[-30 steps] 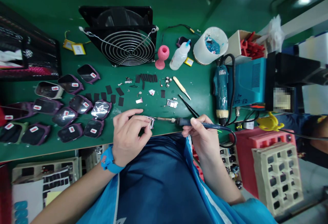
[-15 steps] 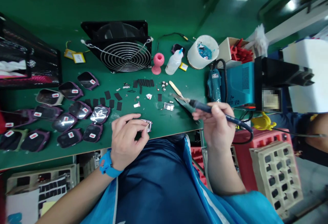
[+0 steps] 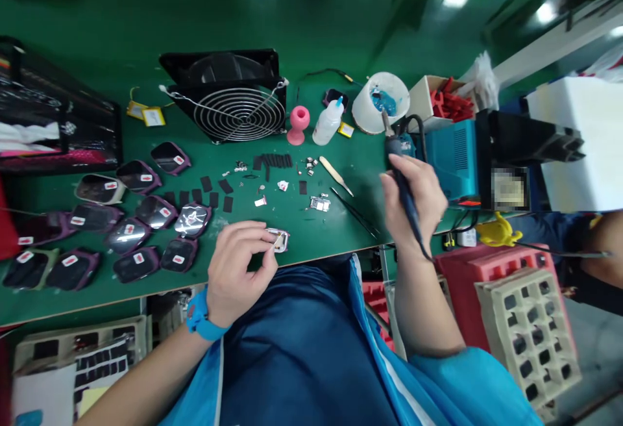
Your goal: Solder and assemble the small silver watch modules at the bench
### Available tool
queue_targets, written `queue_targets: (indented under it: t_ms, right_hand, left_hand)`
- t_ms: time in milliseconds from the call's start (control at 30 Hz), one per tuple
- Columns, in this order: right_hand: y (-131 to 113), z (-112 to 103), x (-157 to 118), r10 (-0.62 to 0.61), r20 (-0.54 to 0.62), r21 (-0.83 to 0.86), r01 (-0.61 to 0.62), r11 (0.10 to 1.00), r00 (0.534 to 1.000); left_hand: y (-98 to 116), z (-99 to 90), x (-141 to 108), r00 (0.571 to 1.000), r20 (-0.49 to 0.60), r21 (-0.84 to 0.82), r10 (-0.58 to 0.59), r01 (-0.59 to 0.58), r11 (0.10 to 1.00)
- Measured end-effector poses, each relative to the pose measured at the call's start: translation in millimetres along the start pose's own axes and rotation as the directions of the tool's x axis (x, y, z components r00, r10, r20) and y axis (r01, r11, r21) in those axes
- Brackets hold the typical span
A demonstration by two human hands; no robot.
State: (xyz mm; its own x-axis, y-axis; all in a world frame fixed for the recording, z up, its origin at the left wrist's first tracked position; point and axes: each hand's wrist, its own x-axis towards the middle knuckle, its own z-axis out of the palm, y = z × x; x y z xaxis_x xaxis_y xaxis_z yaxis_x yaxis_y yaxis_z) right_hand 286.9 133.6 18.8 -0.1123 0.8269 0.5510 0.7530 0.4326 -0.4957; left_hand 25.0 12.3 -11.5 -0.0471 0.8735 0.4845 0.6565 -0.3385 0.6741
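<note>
Between its thumb and fingers, my left hand pinches a small open device case near the table's front edge. A soldering iron is gripped in my right hand, its tip pointing up at the near rim of the white tub, which has blue material inside. Black tweezers and a cream-handled tool lie between the hands. A small silver part rests right of the case.
Several watch-like units cover the left side. Behind stand a fan, a pink holder and a white bottle. A teal soldering station and a box of red pieces are at right.
My right hand has turned the soldering iron from pointing left to pointing up, its tip now at the tub. My left hand has shifted slightly, and more of the device case shows.
</note>
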Motion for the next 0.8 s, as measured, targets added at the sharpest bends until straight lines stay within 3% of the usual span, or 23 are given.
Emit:
queue_targets:
  t_ms: [67,167,267,367,500,800]
  right_hand:
    - [-16,-12,-9,0.195,-0.104,0.179,-0.174,0.968,0.975]
    - [-36,-25,-29,0.507,0.044,0.554,-0.443,0.705,0.861]
    - [-46,-28,-47,0.588,0.290,0.688,-0.592,0.420,0.755]
    - [-49,-25,-58,0.576,0.448,0.703,-0.667,0.247,0.684]
    - [-53,-17,-61,0.589,0.534,0.678,-0.723,0.131,0.607]
    - [-58,-9,-63,0.675,0.580,0.611,-0.792,0.010,0.456]
  left_hand:
    - [0,0.5,0,0.999,0.035,0.015,0.009,-0.010,1.000]
    - [1,1.6,0,0.997,0.076,0.068,0.008,-0.014,0.998]
    - [2,3.0,0,0.997,0.080,0.105,0.016,-0.024,0.994]
    - [3,4.1,0,0.997,0.079,0.120,0.019,-0.028,0.992]
    - [3,4.6,0,0.995,0.096,0.141,0.017,-0.030,0.990]
    - [3,5.7,-1,0.995,0.095,0.141,0.016,-0.030,0.990]
